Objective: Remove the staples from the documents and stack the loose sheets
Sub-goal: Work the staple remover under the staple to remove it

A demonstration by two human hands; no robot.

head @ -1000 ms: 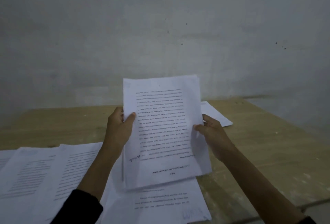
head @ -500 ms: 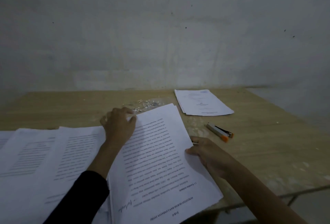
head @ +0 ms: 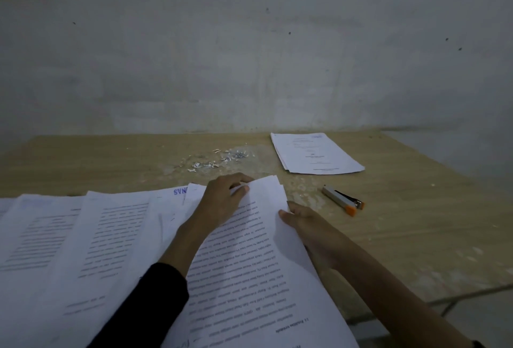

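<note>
A printed document (head: 258,270) lies on the wooden table (head: 402,236) in front of me, its text upside down to me. My left hand (head: 222,200) pinches the sheets at the far corner, thumb on top. Along the right edge my right hand (head: 308,228) holds the document, with its thumb on the page and its fingers under the edge. Several loose printed sheets (head: 69,245) are spread out to the left. Further back on the right sits another paper stack (head: 316,156). A stapler (head: 342,200) with orange tips lies to the right of the document.
A scatter of pulled staples and paper bits (head: 216,160) lies at the back middle of the table. A grey wall (head: 249,42) stands right behind the table. The table's right edge runs diagonally past the stapler, with a metal frame below.
The document was held upright in both hands a second ago; it now lies flat on the table. My left hand has slid to its far corner, and the view has tilted down.
</note>
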